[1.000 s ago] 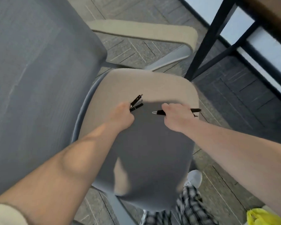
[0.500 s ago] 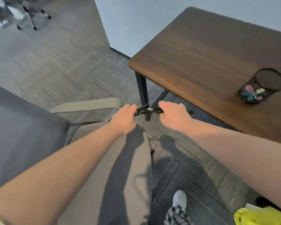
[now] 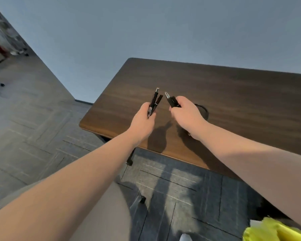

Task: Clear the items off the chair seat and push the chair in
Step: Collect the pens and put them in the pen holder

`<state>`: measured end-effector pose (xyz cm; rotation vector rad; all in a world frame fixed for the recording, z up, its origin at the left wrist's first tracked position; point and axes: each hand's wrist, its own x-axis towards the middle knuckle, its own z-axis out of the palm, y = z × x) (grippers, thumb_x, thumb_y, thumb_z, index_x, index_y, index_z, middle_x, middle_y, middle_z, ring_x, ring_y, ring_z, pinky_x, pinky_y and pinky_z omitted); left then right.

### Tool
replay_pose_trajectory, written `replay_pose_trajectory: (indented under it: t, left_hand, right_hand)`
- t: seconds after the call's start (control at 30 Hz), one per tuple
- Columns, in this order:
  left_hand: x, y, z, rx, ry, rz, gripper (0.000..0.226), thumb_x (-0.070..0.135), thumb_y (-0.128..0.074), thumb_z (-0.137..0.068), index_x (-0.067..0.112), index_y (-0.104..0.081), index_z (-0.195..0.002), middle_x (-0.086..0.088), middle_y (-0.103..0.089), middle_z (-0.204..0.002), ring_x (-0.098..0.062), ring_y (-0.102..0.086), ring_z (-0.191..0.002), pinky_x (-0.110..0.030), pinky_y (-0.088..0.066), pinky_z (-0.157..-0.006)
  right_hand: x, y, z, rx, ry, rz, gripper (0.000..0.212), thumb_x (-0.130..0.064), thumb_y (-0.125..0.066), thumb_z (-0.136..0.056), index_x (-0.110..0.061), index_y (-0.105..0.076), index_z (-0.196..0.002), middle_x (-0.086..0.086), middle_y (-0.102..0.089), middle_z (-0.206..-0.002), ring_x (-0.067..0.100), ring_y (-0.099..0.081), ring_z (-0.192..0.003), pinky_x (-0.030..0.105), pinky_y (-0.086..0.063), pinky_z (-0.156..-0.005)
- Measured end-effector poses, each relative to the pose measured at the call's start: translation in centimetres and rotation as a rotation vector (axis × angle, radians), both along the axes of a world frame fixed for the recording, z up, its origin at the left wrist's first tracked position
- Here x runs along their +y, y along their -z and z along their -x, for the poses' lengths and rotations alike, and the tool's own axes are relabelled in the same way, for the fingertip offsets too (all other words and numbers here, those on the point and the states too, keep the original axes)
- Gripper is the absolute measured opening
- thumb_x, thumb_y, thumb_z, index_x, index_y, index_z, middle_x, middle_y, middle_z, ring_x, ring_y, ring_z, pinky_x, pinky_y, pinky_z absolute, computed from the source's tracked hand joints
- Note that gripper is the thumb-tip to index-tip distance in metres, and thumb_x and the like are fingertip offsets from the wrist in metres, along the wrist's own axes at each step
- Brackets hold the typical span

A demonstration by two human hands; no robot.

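My left hand (image 3: 142,121) is closed around two black pens (image 3: 154,101) that point up and away over the dark wooden desk (image 3: 233,94). My right hand (image 3: 186,113) grips one black pen (image 3: 171,100), its metal tip aimed up and to the left. Both hands hover above the desk's near left part. Behind my right hand the rim of a black mesh pen cup (image 3: 202,109) shows; most of it is hidden. Only a beige piece of the chair seat (image 3: 111,214) shows at the bottom, under my left forearm.
A black desk leg (image 3: 131,157) stands on the grey carpet tiles below the desk edge. A blue-grey wall rises behind the desk. Something bright yellow (image 3: 274,232) lies at the bottom right. A white shoe tip (image 3: 185,238) shows at the bottom edge.
Both hands lifted the pens off the chair seat and carried them up and forward over the desk. My view swung from the seat up to the desk and wall.
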<state>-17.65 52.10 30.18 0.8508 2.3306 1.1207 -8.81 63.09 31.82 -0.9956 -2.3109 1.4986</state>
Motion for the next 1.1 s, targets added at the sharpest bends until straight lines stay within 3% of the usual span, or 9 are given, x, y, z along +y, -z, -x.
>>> replay_pose_trajectory:
  t: [0.2, 0.3, 0.43, 0.6, 0.73, 0.83, 0.93, 1.0, 1.1]
  left_hand:
    - [7.9, 0.3, -2.0, -0.316, -0.039, -0.249, 0.006, 0.023, -0.044, -0.098, 0.02, -0.047, -0.102, 0.004, -0.053, -0.082, -0.014, -0.049, -0.078, -0.027, -0.041, -0.071]
    - [10.7, 0.7, -2.5, -0.399, -0.035, -0.306, 0.001, 0.021, -0.046, -0.098, 0.021, -0.047, -0.098, 0.003, -0.053, -0.081, -0.012, -0.05, -0.076, -0.026, -0.043, -0.071]
    - [13.7, 2.0, -3.2, -0.507, -0.028, -0.355, 0.008, 0.021, -0.047, -0.098, 0.026, -0.048, -0.09, -0.003, -0.054, -0.087, -0.016, -0.054, -0.081, -0.038, -0.05, -0.083]
    - [15.8, 3.7, -3.1, -0.516, -0.04, -0.316, 0.012, 0.025, -0.047, -0.097, 0.029, -0.049, -0.087, 0.0, -0.057, -0.087, -0.017, -0.057, -0.086, -0.05, -0.051, -0.094]
    - [16.7, 5.0, -2.8, -0.449, -0.074, -0.248, 0.012, 0.026, -0.047, -0.097, 0.031, -0.048, -0.086, 0.0, -0.058, -0.09, -0.018, -0.058, -0.088, -0.051, -0.052, -0.093]
    - [17.0, 5.8, -2.5, -0.389, -0.08, -0.211, 0.011, 0.025, -0.046, -0.097, 0.029, -0.047, -0.087, -0.001, -0.059, -0.092, -0.017, -0.058, -0.087, -0.039, -0.055, -0.079]
    - [17.1, 6.5, -2.3, -0.374, -0.1, -0.191, 0.008, 0.022, -0.045, -0.098, 0.024, -0.045, -0.09, -0.004, -0.056, -0.095, -0.016, -0.055, -0.084, -0.023, -0.049, -0.058]
    - [17.1, 6.8, -2.3, -0.365, -0.112, -0.181, 0.007, 0.021, -0.045, -0.097, 0.023, -0.046, -0.091, -0.005, -0.057, -0.095, -0.016, -0.055, -0.084, -0.027, -0.051, -0.062]
    - [17.2, 6.9, -2.5, -0.36, -0.112, -0.164, 0.008, 0.018, -0.048, -0.096, 0.023, -0.049, -0.09, -0.009, -0.061, -0.098, -0.021, -0.059, -0.087, -0.042, -0.054, -0.082]
  right_hand:
    - [5.9, 0.2, -1.1, 0.213, 0.26, 0.327, 0.02, 0.002, -0.045, -0.072, -0.017, -0.05, -0.074, 0.003, -0.048, -0.072, 0.022, -0.045, -0.073, 0.036, -0.039, -0.068]
    - [8.1, 0.8, -1.2, 0.283, 0.34, 0.447, 0.022, 0.005, -0.044, -0.071, -0.015, -0.05, -0.076, 0.005, -0.046, -0.072, 0.022, -0.043, -0.07, 0.04, -0.038, -0.068]
    - [10.2, 1.4, -0.9, 0.355, 0.379, 0.534, 0.022, 0.008, -0.04, -0.078, -0.009, -0.047, -0.089, 0.005, -0.045, -0.069, 0.016, -0.045, -0.056, 0.03, -0.044, -0.057]
    - [12.1, 2.9, -0.3, 0.341, 0.388, 0.528, 0.02, 0.007, -0.038, -0.08, -0.009, -0.047, -0.09, 0.004, -0.045, -0.07, 0.015, -0.044, -0.06, 0.028, -0.044, -0.059]
    - [12.8, 4.5, 0.1, 0.277, 0.35, 0.451, 0.019, 0.004, -0.041, -0.084, -0.014, -0.047, -0.089, 0.0, -0.05, -0.078, 0.013, -0.051, -0.069, 0.027, -0.046, -0.065]
    - [13.0, 5.7, 0.5, 0.231, 0.338, 0.427, 0.024, 0.002, -0.043, -0.083, -0.022, -0.047, -0.083, 0.001, -0.051, -0.083, 0.018, -0.052, -0.08, 0.037, -0.048, -0.079]
    - [13.0, 6.7, 0.6, 0.205, 0.329, 0.431, 0.023, 0.001, -0.043, -0.085, -0.022, -0.047, -0.087, 0.0, -0.052, -0.086, 0.017, -0.054, -0.085, 0.034, -0.048, -0.077]
    - [12.9, 7.2, 0.6, 0.202, 0.334, 0.445, 0.023, 0.001, -0.043, -0.086, -0.021, -0.047, -0.089, 0.0, -0.052, -0.084, 0.017, -0.054, -0.083, 0.033, -0.047, -0.072]
    - [12.8, 7.8, 0.6, 0.179, 0.359, 0.432, 0.019, -0.002, -0.044, -0.086, -0.02, -0.047, -0.092, 0.001, -0.054, -0.086, 0.021, -0.055, -0.084, 0.039, -0.05, -0.075]
